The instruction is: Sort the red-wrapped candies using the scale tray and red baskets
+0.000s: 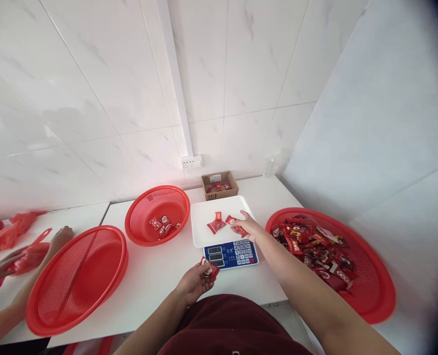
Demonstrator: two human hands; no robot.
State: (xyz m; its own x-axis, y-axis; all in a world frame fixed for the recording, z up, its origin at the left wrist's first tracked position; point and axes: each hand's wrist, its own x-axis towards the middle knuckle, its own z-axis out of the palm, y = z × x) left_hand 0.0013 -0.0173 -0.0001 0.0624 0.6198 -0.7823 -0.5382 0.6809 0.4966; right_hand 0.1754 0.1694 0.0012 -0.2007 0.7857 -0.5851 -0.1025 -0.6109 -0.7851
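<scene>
My left hand [194,286] is closed around a small red wrapped snack packet [210,270] in front of the digital scale [226,259]. Over the right side of the scale's white tray [202,212], my right hand [252,229] has its thumb and fingers on a red snack packet [242,231]. Beside those fingers, a larger red packet [216,227] and a small orange-red one [218,215] lie on the tray. To the right stands a red basket [383,296] heaped with mixed red packets [318,251].
Several packets lie in a red basket [135,217] left of the scale; another red basket [80,276] sits nearer. Behind the scale is a cardboard box [221,194] containing packets. At far left, a co-worker's hands [61,237] handle a red bag [30,259]. A wall socket [191,162] is behind.
</scene>
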